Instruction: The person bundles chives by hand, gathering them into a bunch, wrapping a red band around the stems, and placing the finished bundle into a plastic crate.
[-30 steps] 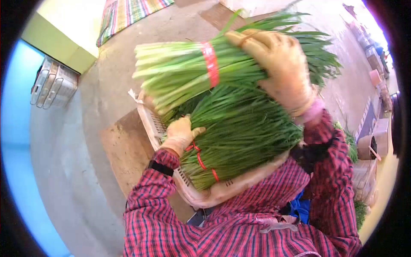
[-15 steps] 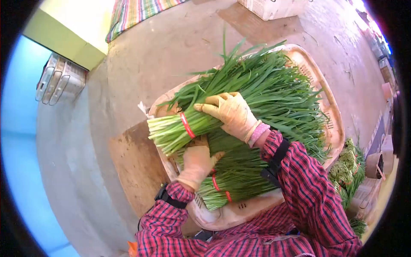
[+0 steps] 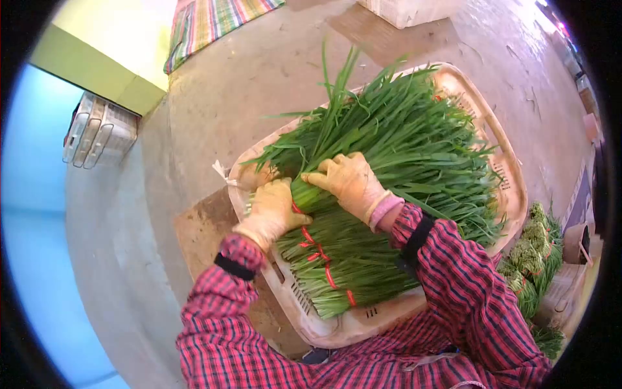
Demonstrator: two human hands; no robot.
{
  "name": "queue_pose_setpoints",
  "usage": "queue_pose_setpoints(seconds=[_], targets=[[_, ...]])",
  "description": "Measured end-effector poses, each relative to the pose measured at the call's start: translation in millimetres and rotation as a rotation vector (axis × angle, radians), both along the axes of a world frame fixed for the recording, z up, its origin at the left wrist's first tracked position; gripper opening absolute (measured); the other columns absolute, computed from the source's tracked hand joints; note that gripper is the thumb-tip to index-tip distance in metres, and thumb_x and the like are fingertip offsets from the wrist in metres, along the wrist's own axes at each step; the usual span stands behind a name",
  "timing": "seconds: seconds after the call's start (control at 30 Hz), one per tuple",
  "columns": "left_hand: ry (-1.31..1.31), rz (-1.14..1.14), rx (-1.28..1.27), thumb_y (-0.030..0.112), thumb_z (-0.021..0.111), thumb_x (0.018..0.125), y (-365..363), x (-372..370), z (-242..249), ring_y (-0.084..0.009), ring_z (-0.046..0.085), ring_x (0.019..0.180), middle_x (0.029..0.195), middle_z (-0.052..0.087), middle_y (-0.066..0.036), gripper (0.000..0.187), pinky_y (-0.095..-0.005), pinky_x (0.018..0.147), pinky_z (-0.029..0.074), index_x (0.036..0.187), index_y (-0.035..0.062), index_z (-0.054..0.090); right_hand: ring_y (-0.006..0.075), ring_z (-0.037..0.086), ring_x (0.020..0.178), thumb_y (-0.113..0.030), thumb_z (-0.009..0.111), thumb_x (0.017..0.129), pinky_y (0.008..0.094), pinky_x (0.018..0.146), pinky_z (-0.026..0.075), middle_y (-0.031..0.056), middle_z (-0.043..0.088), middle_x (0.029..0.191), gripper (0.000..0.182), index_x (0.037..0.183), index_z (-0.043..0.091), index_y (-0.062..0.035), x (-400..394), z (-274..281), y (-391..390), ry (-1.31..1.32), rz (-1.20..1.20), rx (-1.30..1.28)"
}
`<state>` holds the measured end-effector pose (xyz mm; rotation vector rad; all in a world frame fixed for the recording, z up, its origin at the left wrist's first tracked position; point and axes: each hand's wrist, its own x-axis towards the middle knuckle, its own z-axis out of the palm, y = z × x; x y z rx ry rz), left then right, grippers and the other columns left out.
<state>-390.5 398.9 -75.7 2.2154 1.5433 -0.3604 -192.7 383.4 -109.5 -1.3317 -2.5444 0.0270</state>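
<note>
My gloved left hand (image 3: 271, 206) is wrapped round the cut-stem end of a bunch of green leafy stalks (image 3: 303, 194), covering most of the stems. A red band shows beside its fingers. My gloved right hand (image 3: 348, 183) grips the same bunch a little farther up, where the leaves begin. Beneath and around both hands lies a shallow pale plastic basket (image 3: 512, 194). Nearer my body, several red-banded bunches (image 3: 337, 259) lie side by side in it, and more long leaves fill its far side.
A brown board (image 3: 206, 223) lies under the basket's left side. More green bundles (image 3: 534, 253) are at the right. Stacked crates (image 3: 107, 133) stand at the left wall, a striped cloth (image 3: 217, 26) lies at the top, and a white crate (image 3: 414, 10) stands beyond the basket.
My left hand has moved up from the lower bunches onto the stem end of the held bunch. That bunch has been lowered into the basket, beside the other banded ones.
</note>
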Motion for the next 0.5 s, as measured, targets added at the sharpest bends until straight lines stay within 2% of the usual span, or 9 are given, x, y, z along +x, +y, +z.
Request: queue_pose_setpoints(seconds=[0.03, 0.07, 0.17, 0.23, 0.3, 0.37, 0.4, 0.43, 0.5], targets=[[-0.036, 0.007, -0.104, 0.039, 0.087, 0.064, 4, -4, -2, -0.0382, 0.062, 0.104, 0.107, 0.065, -0.024, 0.077, -0.0419, 0.090, 0.050, 0.118, -0.0039, 0.055, 0.0187, 0.062, 0.091, -0.020, 0.054, 0.086, 0.0397, 0.074, 0.045, -0.0018, 0.063, 0.095, 0.036, 0.119, 0.061, -0.0320, -3, -4, -1, 0.007, 0.000, -0.011], [-0.049, 0.002, -0.092, 0.038, 0.087, 0.064, 6, -7, -13, -0.0368, 0.064, 0.100, 0.102, 0.067, -0.022, 0.070, -0.0412, 0.088, 0.051, 0.115, -0.0010, 0.058, 0.0186, 0.062, 0.092, -0.020, 0.053, 0.087, 0.0398, 0.074, 0.045, -0.0020, 0.063, 0.095, 0.035, 0.119, 0.061, -0.0319, -6, -8, 0, -0.035, -0.012, -0.032], [-0.143, -0.009, -0.146, 0.042, 0.086, 0.063, 2, -11, -21, -0.0375, 0.063, 0.104, 0.105, 0.066, -0.023, 0.069, -0.0434, 0.088, 0.050, 0.110, -0.0008, 0.059, 0.0186, 0.062, 0.093, -0.021, 0.052, 0.089, 0.0398, 0.074, 0.045, -0.0024, 0.063, 0.095, 0.033, 0.119, 0.061, -0.0312, -5, 0, -7, -0.078, -0.044, -0.062], [-0.030, -0.034, -0.191, 0.043, 0.086, 0.064, -5, -1, -4, -0.0374, 0.063, 0.103, 0.105, 0.066, -0.021, 0.071, -0.0424, 0.088, 0.050, 0.113, 0.0008, 0.057, 0.0184, 0.062, 0.095, -0.021, 0.053, 0.090, 0.0396, 0.073, 0.044, -0.0028, 0.063, 0.097, 0.032, 0.119, 0.061, -0.0306, -5, 9, -17, -0.152, -0.053, -0.153], [-0.038, -0.044, -0.191, 0.043, 0.086, 0.064, -3, -3, -15, -0.0374, 0.063, 0.103, 0.106, 0.066, -0.022, 0.072, -0.0424, 0.088, 0.050, 0.114, 0.0006, 0.056, 0.0188, 0.061, 0.098, -0.021, 0.054, 0.089, 0.0400, 0.074, 0.044, -0.0026, 0.063, 0.100, 0.032, 0.119, 0.061, -0.0301, -4, 5, -15, -0.152, -0.067, -0.130], [-0.075, -0.044, -0.188, 0.042, 0.086, 0.065, 1, -10, -27, -0.0377, 0.063, 0.103, 0.106, 0.066, -0.022, 0.071, -0.0426, 0.088, 0.050, 0.114, 0.0002, 0.056, 0.0206, 0.062, 0.091, -0.016, 0.054, 0.087, 0.0390, 0.074, 0.045, 0.0000, 0.062, 0.095, 0.040, 0.125, 0.059, -0.0291, -7, 7, -6, -0.169, -0.021, -0.146], [-0.110, -0.040, -0.196, 0.042, 0.085, 0.066, 2, -8, -24, -0.0380, 0.063, 0.103, 0.107, 0.066, -0.022, 0.070, -0.0429, 0.088, 0.050, 0.114, -0.0002, 0.056, 0.0227, 0.061, 0.099, -0.021, 0.062, 0.083, 0.0421, 0.080, 0.046, 0.0029, 0.061, 0.104, 0.042, 0.125, 0.059, -0.0252, -8, 11, -3, -0.206, -0.011, -0.227], [-0.111, -0.045, -0.189, 0.042, 0.085, 0.066, 2, -6, -21, -0.0380, 0.063, 0.103, 0.107, 0.066, -0.022, 0.070, -0.0429, 0.088, 0.050, 0.114, -0.0002, 0.056, 0.0227, 0.061, 0.099, -0.021, 0.062, 0.083, 0.0421, 0.080, 0.046, 0.0029, 0.061, 0.104, 0.042, 0.125, 0.059, -0.0252, -3, 17, 0, -0.207, -0.016, -0.221], [-0.148, -0.022, -0.184, 0.039, 0.085, 0.069, -4, -5, -14, -0.0387, 0.062, 0.103, 0.105, 0.066, -0.022, 0.066, -0.0434, 0.088, 0.050, 0.113, -0.0008, 0.056, 0.0258, 0.058, 0.110, -0.029, 0.071, 0.076, 0.0457, 0.088, 0.045, 0.0064, 0.059, 0.117, 0.048, 0.122, 0.060, -0.0198, 6, 32, 1, 0.146, 0.189, -0.135]])
